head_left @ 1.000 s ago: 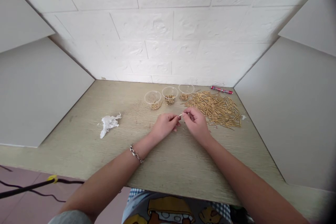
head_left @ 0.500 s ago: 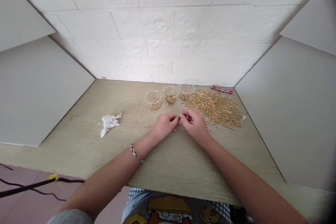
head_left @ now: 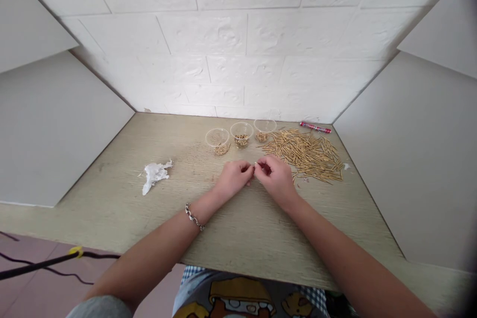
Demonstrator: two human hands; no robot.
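My left hand [head_left: 235, 177] and my right hand [head_left: 274, 179] meet fingertip to fingertip above the middle of the table. Both are closed in a pinch; whatever lies between the fingers is too small and hidden to name. Just beyond them stand three clear plastic cups: the left cup [head_left: 217, 138] and the middle cup [head_left: 242, 131] hold small gold-coloured pieces, and so does the right cup [head_left: 265, 126]. To the right of my right hand spreads a large pile of thin gold-coloured metal pins [head_left: 307, 155].
A crumpled white tissue [head_left: 155, 177] lies on the table [head_left: 122, 169] at the left, with tiny dark specks near the left cup. A red tube-shaped packet [head_left: 315, 127] rests behind the pile. Grey panels [head_left: 417, 159] flank both sides; a white brick-patterned wall [head_left: 227, 35] closes the back.
My fingers have shifted very slightly where the two hands meet. Both arms, the cups and the pile are where they were.
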